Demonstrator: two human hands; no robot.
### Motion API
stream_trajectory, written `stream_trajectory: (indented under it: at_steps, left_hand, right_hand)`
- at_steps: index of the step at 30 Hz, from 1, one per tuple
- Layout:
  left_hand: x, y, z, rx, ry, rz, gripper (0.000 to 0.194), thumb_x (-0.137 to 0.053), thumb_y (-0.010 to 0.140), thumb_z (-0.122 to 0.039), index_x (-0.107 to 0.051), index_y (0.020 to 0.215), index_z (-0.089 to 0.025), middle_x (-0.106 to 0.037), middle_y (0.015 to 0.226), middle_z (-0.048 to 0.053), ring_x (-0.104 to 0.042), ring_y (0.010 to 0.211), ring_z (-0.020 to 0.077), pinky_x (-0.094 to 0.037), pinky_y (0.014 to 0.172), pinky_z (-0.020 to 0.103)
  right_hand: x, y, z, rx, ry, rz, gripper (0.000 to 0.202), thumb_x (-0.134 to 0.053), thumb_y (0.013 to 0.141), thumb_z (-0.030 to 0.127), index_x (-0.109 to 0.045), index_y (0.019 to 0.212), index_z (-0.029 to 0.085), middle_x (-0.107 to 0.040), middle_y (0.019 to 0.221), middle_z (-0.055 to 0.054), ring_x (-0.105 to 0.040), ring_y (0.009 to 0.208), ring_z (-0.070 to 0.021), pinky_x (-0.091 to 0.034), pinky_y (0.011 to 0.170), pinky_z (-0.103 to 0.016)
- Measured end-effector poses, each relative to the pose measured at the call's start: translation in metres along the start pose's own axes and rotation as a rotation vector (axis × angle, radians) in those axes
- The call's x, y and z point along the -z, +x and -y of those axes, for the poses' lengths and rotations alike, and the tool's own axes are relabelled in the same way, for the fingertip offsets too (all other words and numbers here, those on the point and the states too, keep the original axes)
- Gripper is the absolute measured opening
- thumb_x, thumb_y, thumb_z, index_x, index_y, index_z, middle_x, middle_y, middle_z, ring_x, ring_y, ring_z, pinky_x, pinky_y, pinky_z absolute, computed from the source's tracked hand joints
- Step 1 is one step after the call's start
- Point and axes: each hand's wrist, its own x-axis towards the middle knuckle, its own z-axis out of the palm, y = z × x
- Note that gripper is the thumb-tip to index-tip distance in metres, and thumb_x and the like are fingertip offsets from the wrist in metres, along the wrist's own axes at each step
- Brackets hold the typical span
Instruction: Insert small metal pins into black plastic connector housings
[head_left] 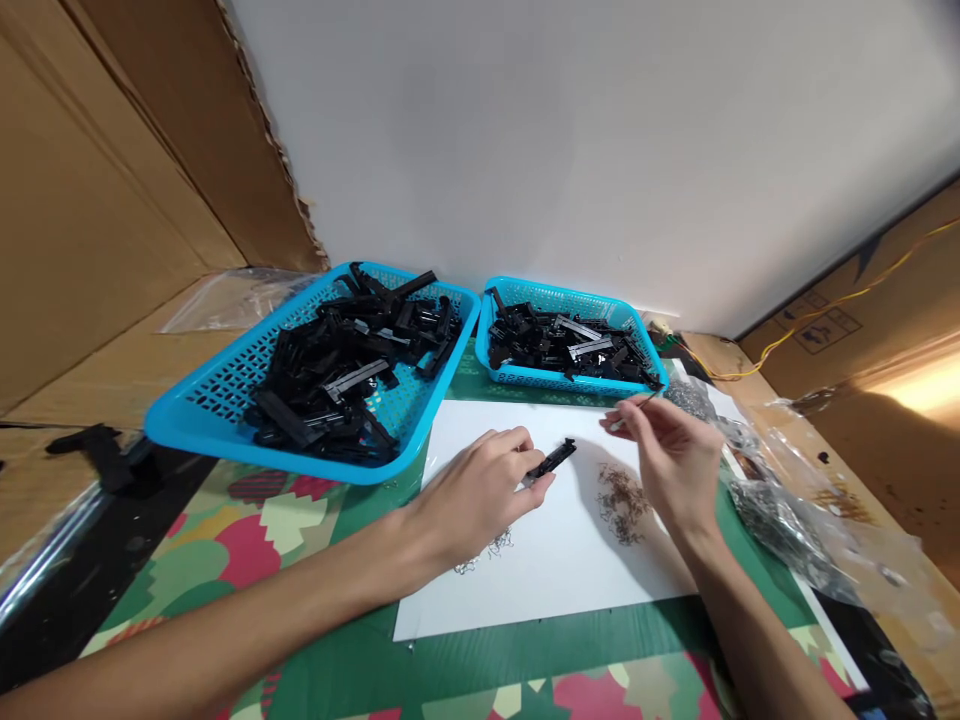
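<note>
hands: well apart from each other, both above the white sheet. left hand: thumb and fingers closed on the near end of a black part; the far end sticks out past the fingertips, tilted toward the right hand. right hand: fingertips pinched together on a thin dark stick; from where i stand i cannot tell whether it is a tool or a loose piece.

around the hands: coppery wire bits heaped on the sheet, just beside the right hand on its inner side. silvery wire bits lie by the left wrist, partly hidden by it. beyond the left hand, a large blue basket of similar black parts; straight ahead of both hands, a smaller blue basket, also loaded. a clear bag lies outward of the right forearm.

handling, my estimate: the black part looks like moulded plastic, so light and stiff, somewhat slick on its flat sides; the small ledge at its far tip seems the likeliest spot to snap. best grip: thumb against finger across the long sides, near the end, about as the left hand has it, leaving the tip free. wire bits: probably near weightless, springy, easily tangled or bent; better lifted singly, by one end.
</note>
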Motion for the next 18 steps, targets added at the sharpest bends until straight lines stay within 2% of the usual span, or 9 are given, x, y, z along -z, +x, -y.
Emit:
stream_trajectory:
  at_steps: [2,4,6,9,11,14,18]
  left_hand:
    - [0.004,0.002,-0.002,0.058,-0.065,-0.032,0.017,-0.06,0.104,-0.026,-0.075,0.104,-0.016,-0.067,0.1,0.005,-0.064,0.093,0.0223,-0.047,0.084,0.035]
    - [0.007,0.004,-0.003,0.132,-0.158,-0.118,0.015,-0.06,0.104,-0.027,-0.072,0.104,-0.017,-0.067,0.101,0.004,-0.063,0.089,0.0201,-0.046,0.08,0.034]
    - [0.009,0.006,-0.003,0.204,-0.283,-0.214,0.015,-0.06,0.103,-0.03,-0.067,0.105,-0.018,-0.067,0.102,0.002,-0.061,0.084,0.0174,-0.046,0.077,0.033]
    - [0.008,0.01,0.0,0.258,-0.473,-0.3,0.017,-0.061,0.102,-0.035,-0.061,0.107,-0.018,-0.065,0.1,0.001,-0.061,0.085,0.0165,-0.046,0.077,0.032]
    - [0.006,0.011,0.003,0.256,-0.574,-0.332,0.02,-0.061,0.103,-0.037,-0.059,0.109,-0.019,-0.064,0.099,0.0,-0.061,0.086,0.0161,-0.047,0.078,0.032]
    - [0.002,0.012,0.008,0.25,-0.687,-0.386,0.025,-0.064,0.102,-0.041,-0.056,0.115,-0.021,-0.062,0.105,0.001,-0.062,0.088,0.0157,-0.049,0.077,0.031]
    - [0.0,0.011,0.01,0.285,-0.768,-0.397,0.035,-0.066,0.101,-0.041,-0.05,0.129,-0.026,-0.06,0.107,0.002,-0.065,0.098,0.0187,-0.05,0.079,0.031]
  right_hand:
    - [0.011,0.004,0.004,0.013,-0.006,0.048,0.025,-0.065,0.102,0.039,-0.075,0.094,0.018,-0.073,0.075,-0.003,-0.069,0.069,-0.0186,-0.057,0.069,-0.031]
    - [0.016,0.003,0.011,0.031,-0.043,0.186,0.024,-0.059,0.106,0.037,-0.073,0.098,0.019,-0.066,0.07,0.0,-0.062,0.065,-0.016,-0.05,0.064,-0.029]
    - [0.013,-0.004,0.021,0.066,-0.081,0.393,0.023,-0.054,0.108,0.033,-0.07,0.098,0.021,-0.064,0.077,0.0,-0.059,0.069,-0.0151,-0.046,0.064,-0.028]
    - [-0.002,-0.02,0.037,0.133,-0.126,0.791,0.019,-0.052,0.107,0.021,-0.069,0.099,0.021,-0.068,0.095,-0.003,-0.061,0.086,-0.0166,-0.047,0.077,-0.029]
    - [-0.013,-0.03,0.043,0.146,-0.141,0.961,0.014,-0.057,0.104,0.016,-0.07,0.099,0.022,-0.068,0.097,-0.002,-0.062,0.091,-0.0177,-0.047,0.084,-0.031]
    - [-0.023,-0.04,0.041,0.096,-0.145,0.978,0.009,-0.066,0.1,0.015,-0.07,0.103,0.023,-0.071,0.098,-0.001,-0.062,0.095,-0.0186,-0.047,0.085,-0.031]
    - [-0.027,-0.044,0.034,0.077,-0.149,0.958,0.016,-0.067,0.098,0.009,-0.071,0.103,0.023,-0.072,0.095,0.0,-0.062,0.092,-0.0183,-0.046,0.083,-0.03]
